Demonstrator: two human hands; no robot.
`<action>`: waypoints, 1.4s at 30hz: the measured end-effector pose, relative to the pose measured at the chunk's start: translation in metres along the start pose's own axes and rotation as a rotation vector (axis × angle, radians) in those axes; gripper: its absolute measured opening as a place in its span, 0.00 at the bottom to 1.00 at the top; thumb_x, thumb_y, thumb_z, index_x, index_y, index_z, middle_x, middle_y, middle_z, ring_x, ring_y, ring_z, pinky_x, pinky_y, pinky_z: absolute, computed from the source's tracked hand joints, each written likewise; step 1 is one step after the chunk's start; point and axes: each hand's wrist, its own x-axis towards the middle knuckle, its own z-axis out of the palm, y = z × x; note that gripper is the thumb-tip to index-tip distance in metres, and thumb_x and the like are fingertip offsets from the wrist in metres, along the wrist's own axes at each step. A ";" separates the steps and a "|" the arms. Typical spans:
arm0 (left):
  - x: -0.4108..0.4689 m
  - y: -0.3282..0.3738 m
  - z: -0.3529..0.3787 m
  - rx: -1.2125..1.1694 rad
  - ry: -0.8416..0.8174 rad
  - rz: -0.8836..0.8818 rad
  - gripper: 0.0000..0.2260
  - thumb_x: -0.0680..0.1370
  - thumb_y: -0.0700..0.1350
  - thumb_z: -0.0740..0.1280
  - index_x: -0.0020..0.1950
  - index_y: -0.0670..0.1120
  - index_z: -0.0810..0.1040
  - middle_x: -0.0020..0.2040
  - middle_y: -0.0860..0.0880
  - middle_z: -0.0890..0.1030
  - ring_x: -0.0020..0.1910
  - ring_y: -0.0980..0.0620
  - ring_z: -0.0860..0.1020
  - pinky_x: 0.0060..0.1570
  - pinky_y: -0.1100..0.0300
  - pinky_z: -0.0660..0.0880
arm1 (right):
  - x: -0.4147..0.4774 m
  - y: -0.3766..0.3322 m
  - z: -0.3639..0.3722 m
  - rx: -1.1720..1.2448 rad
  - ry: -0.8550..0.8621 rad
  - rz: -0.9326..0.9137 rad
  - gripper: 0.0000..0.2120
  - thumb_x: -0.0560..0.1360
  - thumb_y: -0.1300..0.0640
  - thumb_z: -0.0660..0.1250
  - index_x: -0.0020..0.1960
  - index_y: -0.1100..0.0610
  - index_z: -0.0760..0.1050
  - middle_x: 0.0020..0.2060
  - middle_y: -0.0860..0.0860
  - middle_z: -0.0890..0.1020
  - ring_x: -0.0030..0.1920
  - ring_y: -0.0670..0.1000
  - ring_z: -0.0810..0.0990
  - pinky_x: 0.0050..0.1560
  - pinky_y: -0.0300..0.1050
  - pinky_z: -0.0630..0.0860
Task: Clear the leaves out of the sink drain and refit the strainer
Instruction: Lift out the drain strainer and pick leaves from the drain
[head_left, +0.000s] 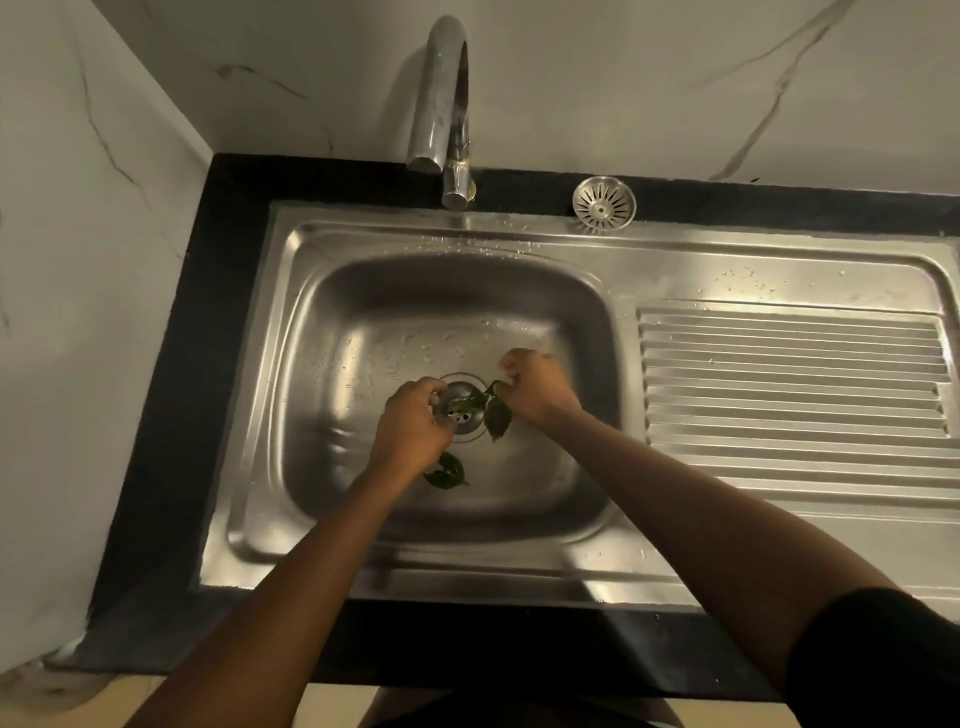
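Both my hands are down in the steel sink basin (363, 322) at the open drain (464, 415). My right hand (535, 384) pinches the stem of a sprig of green leaves (493, 413) that hangs over the drain's right edge. My left hand (413, 423) rests curled on the drain's left rim; whether it grips anything is hidden by its fingers. Another green leaf (447, 472) lies on the basin floor just below my left wrist. The round metal strainer (604, 201) sits on the black counter behind the sink, right of the tap.
A chrome tap (447, 104) arches over the back of the basin. A ribbed draining board (789, 384) lies to the right. Black counter (228, 260) frames the sink, with marble walls behind and to the left. Water drops dot the sink's rim.
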 end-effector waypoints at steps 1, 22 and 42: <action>0.000 -0.002 0.004 0.037 -0.022 0.010 0.21 0.75 0.40 0.75 0.67 0.47 0.80 0.61 0.45 0.82 0.54 0.45 0.84 0.55 0.55 0.81 | 0.002 0.004 0.005 -0.069 -0.032 0.001 0.21 0.78 0.58 0.73 0.71 0.55 0.78 0.66 0.55 0.82 0.64 0.56 0.82 0.67 0.51 0.79; 0.005 -0.044 0.053 0.501 -0.303 0.100 0.07 0.77 0.42 0.74 0.53 0.45 0.81 0.57 0.42 0.83 0.55 0.43 0.82 0.53 0.53 0.77 | 0.017 0.034 0.050 -0.339 -0.054 -0.070 0.06 0.78 0.66 0.70 0.53 0.59 0.82 0.55 0.58 0.79 0.50 0.62 0.83 0.47 0.46 0.75; -0.015 -0.011 -0.032 0.024 -0.001 0.075 0.08 0.77 0.38 0.72 0.51 0.47 0.90 0.47 0.46 0.89 0.48 0.48 0.86 0.53 0.56 0.82 | -0.039 -0.011 -0.012 0.587 0.151 0.077 0.09 0.73 0.65 0.80 0.41 0.51 0.88 0.39 0.49 0.90 0.40 0.46 0.90 0.43 0.37 0.85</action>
